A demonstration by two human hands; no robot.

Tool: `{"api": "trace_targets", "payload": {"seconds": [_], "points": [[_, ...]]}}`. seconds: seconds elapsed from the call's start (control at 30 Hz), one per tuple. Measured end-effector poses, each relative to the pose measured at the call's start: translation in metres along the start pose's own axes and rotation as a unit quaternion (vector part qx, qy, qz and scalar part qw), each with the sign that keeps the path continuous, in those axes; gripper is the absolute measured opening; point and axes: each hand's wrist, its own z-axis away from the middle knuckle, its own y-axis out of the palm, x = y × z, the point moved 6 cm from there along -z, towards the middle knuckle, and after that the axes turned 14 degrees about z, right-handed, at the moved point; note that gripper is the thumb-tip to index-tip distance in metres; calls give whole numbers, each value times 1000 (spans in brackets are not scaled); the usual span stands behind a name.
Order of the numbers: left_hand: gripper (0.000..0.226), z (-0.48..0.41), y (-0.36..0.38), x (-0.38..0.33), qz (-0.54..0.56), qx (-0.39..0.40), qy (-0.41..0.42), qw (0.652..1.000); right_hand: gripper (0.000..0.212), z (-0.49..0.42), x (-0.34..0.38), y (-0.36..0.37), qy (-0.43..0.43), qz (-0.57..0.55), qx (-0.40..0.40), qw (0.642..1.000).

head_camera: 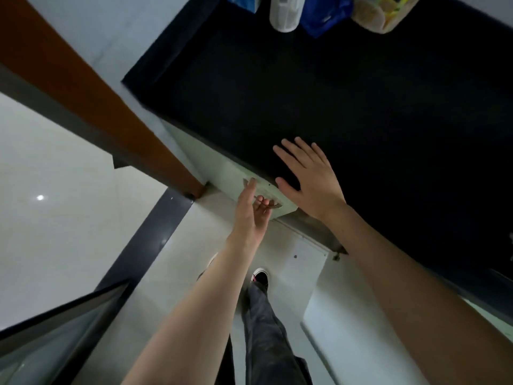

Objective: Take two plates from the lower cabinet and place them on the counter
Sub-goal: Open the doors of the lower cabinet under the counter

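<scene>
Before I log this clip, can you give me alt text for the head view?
Looking down, the person's left hand hooks its fingers on the metal handle of a pale cabinet door under a black counter, while the right hand rests flat, fingers spread, on the counter's edge. No plates are visible; containers sit at the counter's far end.

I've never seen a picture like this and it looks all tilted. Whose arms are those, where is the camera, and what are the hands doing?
The camera sits on a person's head and looks down, so you see their own arms and, far below, a trouser leg and shoe. The wide lens bends everything. The right hand lies flat and open on the edge of the black counter. The left hand reaches below the counter, fingers curled at the metal handle of a pale door. No plates show yet, and neither hand holds a loose thing. At the counter's far end stand a white container, a blue bag and a clear jar.
</scene>
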Motion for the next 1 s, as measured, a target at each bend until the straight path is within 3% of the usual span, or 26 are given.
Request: {"api": "trace_targets", "payload": {"seconds": [0.07, 0.2, 0.37, 0.43, 0.53, 0.63, 1.0], "points": [[29, 8, -17, -9, -54, -19, 17, 998, 62, -1, -1, -1, -3, 3, 0, 1000], [49, 34, -68, -43, -157, -128, 38, 979, 61, -2, -2, 0, -1, 19, -3, 1000], [61, 72, -111, -107, -231, -124, 71, 963, 61, -2, -5, 4, 10, 39, 12, 999], [57, 87, -124, -138, -315, -151, 113, 930, 61, -2, -5, 5, 13, 44, 15, 999], [49, 106, -131, -181, -432, -205, 204, 854, 62, -3, -4, 3, 13, 42, 10, 999], [28, 118, -129, -208, -485, -203, 279, 804, 64, -3, -1, -2, 14, 44, -6, 999], [41, 116, -143, -295, -543, -164, 312, 762, 65, -1, 9, -14, 20, 6, 2, 1000]]}}
